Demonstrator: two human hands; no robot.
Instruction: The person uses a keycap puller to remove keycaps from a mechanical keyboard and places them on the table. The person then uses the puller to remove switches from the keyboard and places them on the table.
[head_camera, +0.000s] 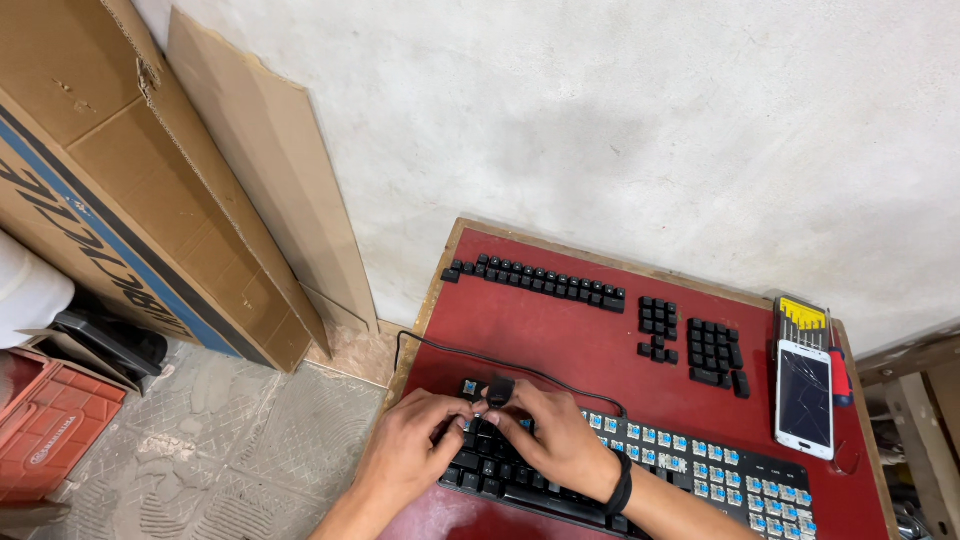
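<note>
Black keyboard (640, 470) — left hand (410, 445) steadies; right hand (545, 435) pinches keycap (499, 391)

Head camera looks steeply down from above, close over the table (600, 350), facing the wall (620, 130).

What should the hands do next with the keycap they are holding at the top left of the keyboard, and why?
Probably lift the keycap straight off and set it by the row of removed keycaps on the red table. Both the left hand and the right hand pinch it at the keyboard, whose right half already shows bare blue switches.
</note>
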